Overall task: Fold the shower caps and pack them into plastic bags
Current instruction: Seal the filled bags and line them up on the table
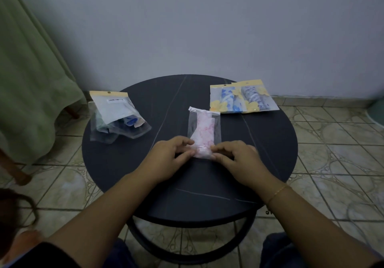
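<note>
both hands, left hand (168, 155) and right hand (239, 157), pinch the pink shower cap (204, 136) in its clear bag (192, 125) at centre frame; the barcode label (115, 100) at upper left is unreadable.

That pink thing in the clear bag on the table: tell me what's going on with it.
A person is packing a folded pink shower cap into a clear plastic bag on a round dark table. The left hand and right hand pinch the near end of the bag from either side. Two packed bags with yellow flowers lie at the far right. A bag of loose caps sits at the far left.
</note>
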